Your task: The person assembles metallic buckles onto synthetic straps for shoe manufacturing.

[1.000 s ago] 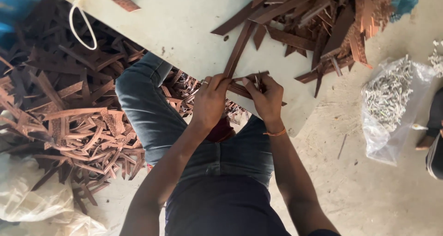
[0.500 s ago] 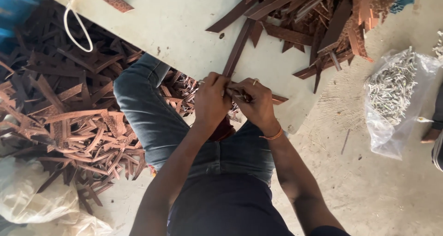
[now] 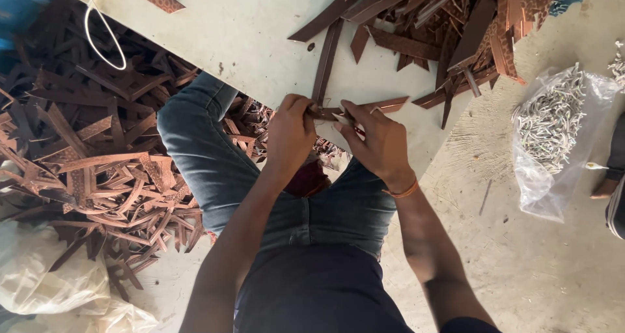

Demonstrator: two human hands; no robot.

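At the pale tabletop (image 3: 260, 40) edge, the left hand (image 3: 291, 134) and right hand (image 3: 377, 141) pinch a long, flat brown leather strip (image 3: 323, 69) running toward 12 o'clock, fingers pressed together.

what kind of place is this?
Likely a small craft workshop making strap goods: brown strips heaped on a pale worktable, finished strip pieces piled on the concrete floor, and a bag of small metal parts.
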